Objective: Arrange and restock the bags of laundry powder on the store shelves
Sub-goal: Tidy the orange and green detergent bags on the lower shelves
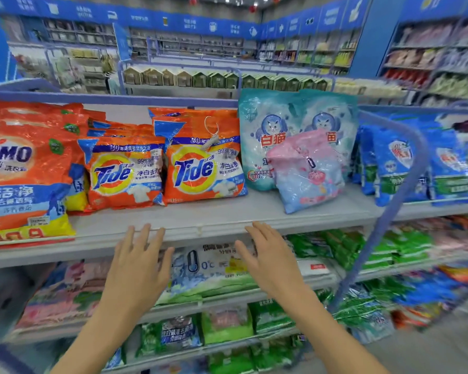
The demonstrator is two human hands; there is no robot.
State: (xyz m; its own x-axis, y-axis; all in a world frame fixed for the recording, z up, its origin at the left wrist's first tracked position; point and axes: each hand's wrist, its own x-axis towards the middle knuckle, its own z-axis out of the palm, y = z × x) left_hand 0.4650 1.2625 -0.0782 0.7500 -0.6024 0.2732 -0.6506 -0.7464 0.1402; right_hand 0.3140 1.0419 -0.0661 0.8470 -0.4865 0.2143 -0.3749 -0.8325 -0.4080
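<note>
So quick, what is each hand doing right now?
Left hand: open, fingers spread, holding nothing.
Right hand: open, fingers straight, holding nothing.

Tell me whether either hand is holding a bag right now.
No: the left hand and the right hand are both spread open near the shelf edge, gripping nothing.

Around you, blue sign bands [146, 18] run above far shelves [200, 44] (contents blurred); a blue pillar [376, 49] stands to your right.
</note>
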